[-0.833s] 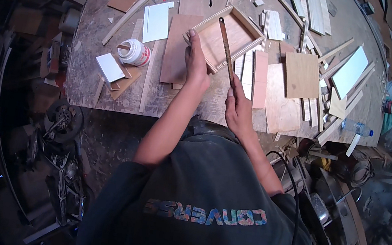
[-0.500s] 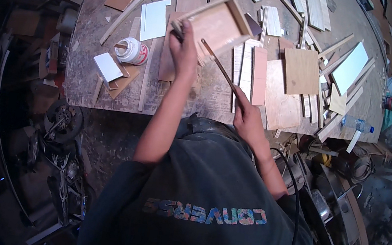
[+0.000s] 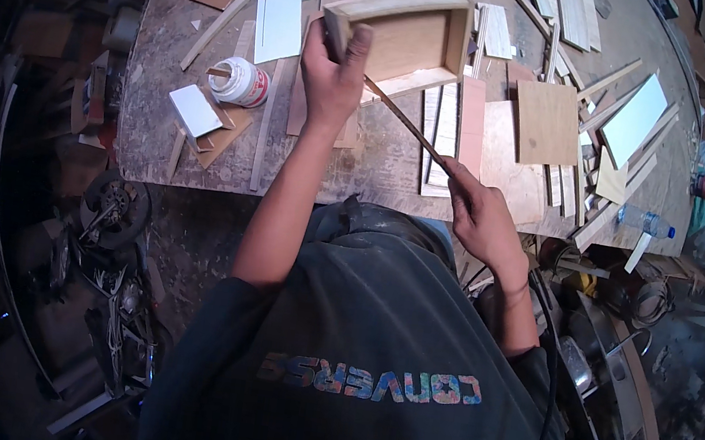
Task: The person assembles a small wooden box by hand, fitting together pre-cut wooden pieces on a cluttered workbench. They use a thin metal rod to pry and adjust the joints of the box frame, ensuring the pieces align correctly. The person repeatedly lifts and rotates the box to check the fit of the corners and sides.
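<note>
Near the upper centre of the frame, our left hand [image 3: 333,75] grips the left end of a shallow wooden box [image 3: 416,40], tilted above the desk [image 3: 378,161]. Right of centre, our right hand [image 3: 488,222] pinches the lower end of a thin strip [image 3: 408,124]; we cannot tell whether its upper end touches the box. A white tub [image 3: 241,85] stands at left.

Across the dark shirt [image 3: 393,314], upside down from this angle: one line of large block lettering [image 3: 371,381] in a multicoloured pattern. On the white jar [image 3: 234,90] at the left of the counter [image 3: 376,179]: smaller red printing [image 3: 258,87], partly turned away.
</note>
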The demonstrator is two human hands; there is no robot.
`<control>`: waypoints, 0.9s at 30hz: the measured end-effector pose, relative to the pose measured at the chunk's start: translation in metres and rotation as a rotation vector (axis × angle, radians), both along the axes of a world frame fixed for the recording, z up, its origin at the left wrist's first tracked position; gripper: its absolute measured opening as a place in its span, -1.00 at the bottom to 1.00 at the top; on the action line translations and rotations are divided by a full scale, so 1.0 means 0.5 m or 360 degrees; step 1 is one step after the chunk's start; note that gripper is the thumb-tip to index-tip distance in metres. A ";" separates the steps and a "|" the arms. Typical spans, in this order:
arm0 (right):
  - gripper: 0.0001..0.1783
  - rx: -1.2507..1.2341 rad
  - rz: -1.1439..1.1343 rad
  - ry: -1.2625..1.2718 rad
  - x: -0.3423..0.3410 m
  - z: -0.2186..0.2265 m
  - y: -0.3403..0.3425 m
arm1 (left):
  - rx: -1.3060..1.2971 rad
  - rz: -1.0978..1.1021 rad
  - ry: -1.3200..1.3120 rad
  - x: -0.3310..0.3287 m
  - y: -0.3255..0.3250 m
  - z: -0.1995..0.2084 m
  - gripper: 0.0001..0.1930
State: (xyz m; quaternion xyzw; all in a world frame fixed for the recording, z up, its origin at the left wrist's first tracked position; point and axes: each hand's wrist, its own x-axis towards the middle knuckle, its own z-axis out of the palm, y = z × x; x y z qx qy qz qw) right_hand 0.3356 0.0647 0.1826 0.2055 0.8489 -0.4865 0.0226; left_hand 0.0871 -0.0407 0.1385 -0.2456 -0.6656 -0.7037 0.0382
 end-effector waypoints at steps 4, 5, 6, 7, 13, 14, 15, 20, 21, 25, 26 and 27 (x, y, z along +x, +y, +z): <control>-0.47 0.0035 0.0086 -0.0010 -0.004 -0.010 0.000 | 0.0027 0.0009 -0.0188 -0.007 -0.006 -0.025 -0.47; -0.47 0.0061 0.0133 -0.0059 -0.006 -0.018 0.001 | 0.0014 -0.0019 -0.0217 -0.004 -0.006 -0.033 -0.49; -0.46 0.0086 0.0182 -0.0106 -0.009 -0.031 0.002 | 0.0035 -0.0042 -0.0241 0.000 0.000 -0.041 -0.52; -0.46 0.0110 0.0231 -0.0153 -0.011 -0.043 0.002 | -0.0003 -0.0043 -0.0268 0.004 0.000 -0.050 -0.52; -0.36 0.0020 0.0160 0.0002 -0.063 -0.070 -0.046 | -0.0169 -0.0080 -0.0316 0.029 -0.006 -0.084 -0.52; -0.32 0.0085 0.0131 0.0111 -0.071 -0.088 -0.052 | -0.0164 -0.0089 -0.0303 0.028 -0.005 -0.093 -0.53; -0.31 0.0110 0.0153 0.0170 -0.079 -0.096 -0.054 | -0.0158 -0.0121 -0.0335 0.034 -0.004 -0.093 -0.53; -0.30 0.0252 0.0179 0.0319 -0.093 -0.129 -0.067 | -0.0182 -0.0196 -0.0394 0.051 -0.010 -0.102 -0.53; -0.30 0.0286 0.0099 0.0273 -0.093 -0.127 -0.073 | -0.0198 -0.0201 -0.0404 0.055 -0.010 -0.102 -0.53; -0.30 0.0472 0.0036 0.0295 -0.088 -0.141 -0.079 | -0.0212 -0.0131 -0.0377 0.068 -0.005 -0.103 -0.49; -0.30 0.0530 0.0085 0.0350 -0.089 -0.148 -0.076 | -0.0239 -0.0092 -0.0317 0.070 0.000 -0.105 -0.46; -0.30 0.0569 0.0091 0.0317 -0.091 -0.151 -0.074 | -0.0266 -0.0058 -0.0254 0.071 0.005 -0.106 -0.43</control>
